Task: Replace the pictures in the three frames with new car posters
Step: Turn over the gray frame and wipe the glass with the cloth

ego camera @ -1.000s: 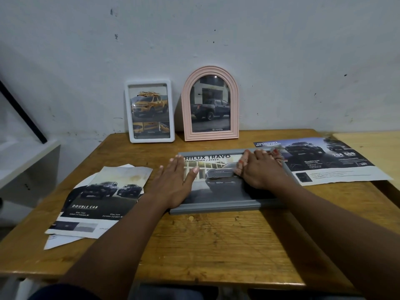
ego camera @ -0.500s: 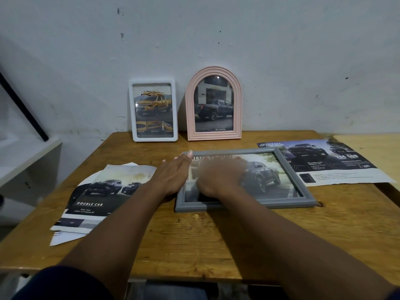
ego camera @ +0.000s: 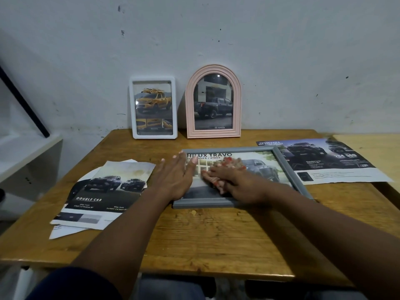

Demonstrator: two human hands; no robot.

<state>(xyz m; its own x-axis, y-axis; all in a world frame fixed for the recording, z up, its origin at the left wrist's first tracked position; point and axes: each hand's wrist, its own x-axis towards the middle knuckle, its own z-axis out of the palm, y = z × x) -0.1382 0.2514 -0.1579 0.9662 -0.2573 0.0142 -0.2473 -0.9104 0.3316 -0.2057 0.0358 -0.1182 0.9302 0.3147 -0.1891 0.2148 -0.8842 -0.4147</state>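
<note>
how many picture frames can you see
3. A white frame and a pink arched frame stand at the table's back; a grey frame lies flat under the left hand and right hand. None seems hidden.

Table (ego camera: pixel 216 234): flat frame (ego camera: pixel 201 203) lies centre. Left hand (ego camera: pixel 173 178) rests on its left edge, right hand (ego camera: pixel 231 180) on the poster inside (ego camera: pixel 259 167). Loose posters (ego camera: pixel 104 191) to its left, single poster (ego camera: pixel 324 161) to its right. Behind, upright against the wall (ego camera: pixel 281 61): rectangular frame (ego camera: pixel 153 108) left, arched frame (ego camera: pixel 213 102) right.
</note>
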